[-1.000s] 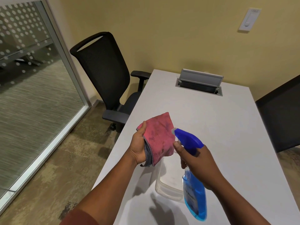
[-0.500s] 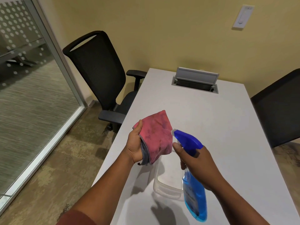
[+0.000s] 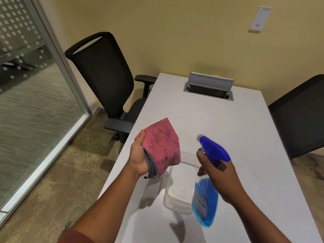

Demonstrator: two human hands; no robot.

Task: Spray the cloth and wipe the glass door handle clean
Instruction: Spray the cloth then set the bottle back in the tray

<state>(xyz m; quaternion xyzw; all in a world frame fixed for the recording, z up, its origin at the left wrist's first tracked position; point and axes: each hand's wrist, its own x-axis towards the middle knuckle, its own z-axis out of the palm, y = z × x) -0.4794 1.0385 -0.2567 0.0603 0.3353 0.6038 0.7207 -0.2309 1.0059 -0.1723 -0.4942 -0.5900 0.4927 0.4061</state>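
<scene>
Far left of the frame, a glass wall [image 3: 31, 106] with a dotted frosted band runs down to the floor, and just right of it stands a black mesh office chair [image 3: 103, 79] tucked against the white counter [image 3: 228, 130]. Moving toward centre, the left hand [image 3: 139, 157] is up above the counter's near left edge, thumb and fingers closed on a folded pink cloth [image 3: 162, 144], its face turned toward the right. A clear gap separates that cloth from the blue nozzle to its right. Below and between the two hands, an empty clear plastic container [image 3: 180, 186] sits on the counter. Right of centre, the right hand [image 3: 220, 178] is wrapped round the neck of a spray bottle [image 3: 205, 202], a finger near the trigger, the blue spray head aimed left at the cloth, the blue liquid hanging low in the tilted bottle. Upper centre-right, a grey cable hatch [image 3: 209, 85] stands flipped open in the counter. At the far right edge sits a second dark chair [image 3: 301, 114], with a white wall switch [image 3: 260, 18] in the upper right.
</scene>
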